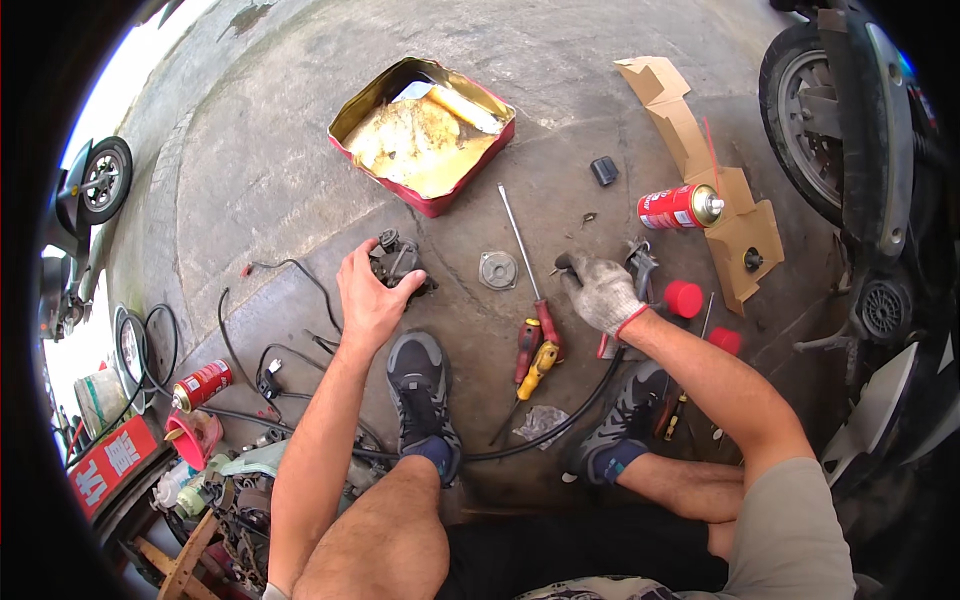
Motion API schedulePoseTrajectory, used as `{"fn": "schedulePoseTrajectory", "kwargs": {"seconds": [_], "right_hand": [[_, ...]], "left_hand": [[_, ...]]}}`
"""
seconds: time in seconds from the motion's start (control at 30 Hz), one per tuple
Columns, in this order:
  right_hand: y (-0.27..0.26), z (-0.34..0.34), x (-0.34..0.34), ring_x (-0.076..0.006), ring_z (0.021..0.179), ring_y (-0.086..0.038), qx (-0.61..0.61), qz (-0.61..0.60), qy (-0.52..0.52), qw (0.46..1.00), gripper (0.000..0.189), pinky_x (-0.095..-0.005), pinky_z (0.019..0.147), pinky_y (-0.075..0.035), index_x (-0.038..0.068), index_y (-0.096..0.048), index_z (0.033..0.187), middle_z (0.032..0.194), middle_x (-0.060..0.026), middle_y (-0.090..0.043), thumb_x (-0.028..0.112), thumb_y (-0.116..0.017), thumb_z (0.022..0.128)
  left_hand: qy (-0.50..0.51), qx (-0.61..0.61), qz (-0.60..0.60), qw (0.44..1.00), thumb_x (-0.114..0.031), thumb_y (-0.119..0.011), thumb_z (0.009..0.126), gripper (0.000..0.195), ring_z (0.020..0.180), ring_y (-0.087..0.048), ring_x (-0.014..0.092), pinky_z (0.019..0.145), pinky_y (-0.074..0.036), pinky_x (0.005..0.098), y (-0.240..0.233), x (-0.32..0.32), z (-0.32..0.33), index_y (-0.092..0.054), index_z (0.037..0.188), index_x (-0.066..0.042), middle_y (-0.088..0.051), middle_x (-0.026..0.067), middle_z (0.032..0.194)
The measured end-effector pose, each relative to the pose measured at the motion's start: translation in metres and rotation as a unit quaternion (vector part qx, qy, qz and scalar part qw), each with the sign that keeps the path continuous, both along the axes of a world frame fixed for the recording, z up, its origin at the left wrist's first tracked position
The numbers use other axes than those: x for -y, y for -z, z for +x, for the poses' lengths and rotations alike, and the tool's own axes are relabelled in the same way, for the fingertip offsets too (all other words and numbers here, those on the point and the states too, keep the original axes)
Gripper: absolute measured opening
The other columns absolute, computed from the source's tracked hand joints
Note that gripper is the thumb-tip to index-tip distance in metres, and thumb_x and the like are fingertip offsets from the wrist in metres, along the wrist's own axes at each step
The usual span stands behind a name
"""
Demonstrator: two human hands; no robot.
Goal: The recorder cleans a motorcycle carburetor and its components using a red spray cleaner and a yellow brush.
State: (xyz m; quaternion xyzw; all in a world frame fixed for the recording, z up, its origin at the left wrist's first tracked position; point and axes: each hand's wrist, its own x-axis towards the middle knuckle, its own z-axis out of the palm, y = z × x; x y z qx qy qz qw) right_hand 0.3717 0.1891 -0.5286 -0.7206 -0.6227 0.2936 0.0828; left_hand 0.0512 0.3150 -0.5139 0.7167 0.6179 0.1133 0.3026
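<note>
My left hand, bare, grips a dark carburetor from its left side, thumb along the near edge. My right hand wears a grey-white knit glove with a red cuff. A small brass-coloured piece shows at its fingertips, pinched between thumb and finger. Between the hands lie a round grey metal cover and a long screwdriver with a red handle. Near it are a shorter red-handled screwdriver and a yellow-handled one. A metal air gun is partly behind the glove.
A red-sided, cut-open tin holds yellowish liquid ahead. Right are a red spray can, unfolded cardboard, red caps and a scooter wheel. A black hose crosses by my shoes; cables and another spray can lie left.
</note>
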Motion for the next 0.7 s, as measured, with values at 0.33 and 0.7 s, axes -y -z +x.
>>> {"fn": "schedulePoseTrajectory", "kwargs": {"seconds": [0.33,0.7], "right_hand": [[0.013,-0.004,0.000,-0.0379,0.095,-0.069,0.090,0.008,-0.041,0.995,0.021,-0.0483,0.080,-0.055,0.010,-0.065,0.111,0.106,-0.0183,-0.068,0.015,-0.060,0.092],[0.017,-0.037,-0.029,-0.0395,0.096,-0.069,0.011,0.006,0.039,0.999,0.017,-0.0486,0.083,-0.054,0.008,-0.065,0.105,0.102,-0.0186,-0.070,0.017,-0.062,0.091]], "left_hand": [[0.004,0.003,0.019,1.000,-0.033,-0.087,0.074,0.082,0.130,-0.043,0.039,0.112,-0.036,0.0468,0.000,0.005,-0.002,-0.047,0.139,-0.001,-0.051,0.0220,0.134],[0.011,0.008,-0.003,1.000,-0.034,-0.087,0.072,0.087,0.132,-0.041,0.039,0.113,-0.035,0.0460,-0.007,0.005,0.003,-0.046,0.140,0.001,-0.049,0.0225,0.136]]}}
